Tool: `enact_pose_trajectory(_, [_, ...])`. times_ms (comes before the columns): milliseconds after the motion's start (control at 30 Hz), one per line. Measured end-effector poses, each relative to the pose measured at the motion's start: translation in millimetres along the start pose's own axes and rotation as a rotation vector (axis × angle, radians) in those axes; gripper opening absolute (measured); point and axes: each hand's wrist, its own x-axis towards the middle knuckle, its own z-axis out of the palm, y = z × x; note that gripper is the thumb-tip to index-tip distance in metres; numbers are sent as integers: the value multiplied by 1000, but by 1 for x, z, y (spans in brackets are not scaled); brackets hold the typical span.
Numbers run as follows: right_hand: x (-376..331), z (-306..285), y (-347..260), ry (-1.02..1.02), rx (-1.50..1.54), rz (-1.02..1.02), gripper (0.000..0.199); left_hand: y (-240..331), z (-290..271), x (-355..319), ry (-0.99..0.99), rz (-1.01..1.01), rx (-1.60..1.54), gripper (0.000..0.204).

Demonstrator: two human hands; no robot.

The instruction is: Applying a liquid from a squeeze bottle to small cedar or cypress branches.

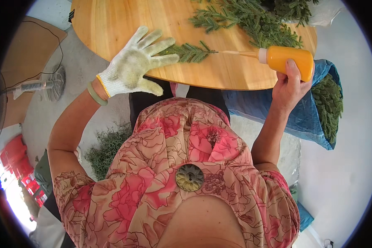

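Observation:
My left hand [137, 64], in a soiled white knit glove, lies with its fingers spread over the near left of the round wooden table [231, 68]. A small green fir sprig [192, 52] pokes out from beside and partly behind these fingers. My bare right hand [294, 84] is wrapped round an orange squeeze bottle [287, 60] tilted onto its side. The bottle's long thin nozzle [239, 53] points left, its tip at or close to the sprig's right end. Whether tip and sprig touch, I cannot tell.
A pile of fir branches [252, 22] covers the table's far right. Below its right edge stands a blue sack [287, 111] with more greenery. On the floor to the left are a cardboard sheet [27, 53], a plastic-wrapped stand [49, 84] and a grey-green bundle [105, 151].

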Motion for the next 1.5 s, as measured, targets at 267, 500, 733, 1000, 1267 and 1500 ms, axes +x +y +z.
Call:
enact_pose_trajectory(267, [8, -11, 3, 19, 12, -13, 44, 8, -6, 4, -95, -172, -377, 101])
enact_pose_trajectory(500, [20, -27, 1, 67, 177, 15, 18, -1, -10, 3, 15, -43, -122, 97])
enact_pose_trajectory(733, [34, -78, 15, 115, 474, 190, 24, -16, -24, -17, 54, -438, 289, 91])
enact_pose_trajectory(1000, [37, -67, 26, 97, 458, 234, 22, -89, -83, 24, 299, -826, 757, 74])
enact_pose_trajectory(1267, [40, -63, 24, 111, 469, 223, 22, -58, -61, 91, 641, -507, -32, 49])
enact_pose_trajectory(1500, [35, -64, 9, 136, 486, 194, 25, -76, -28, 172, 452, -617, 185, 45])
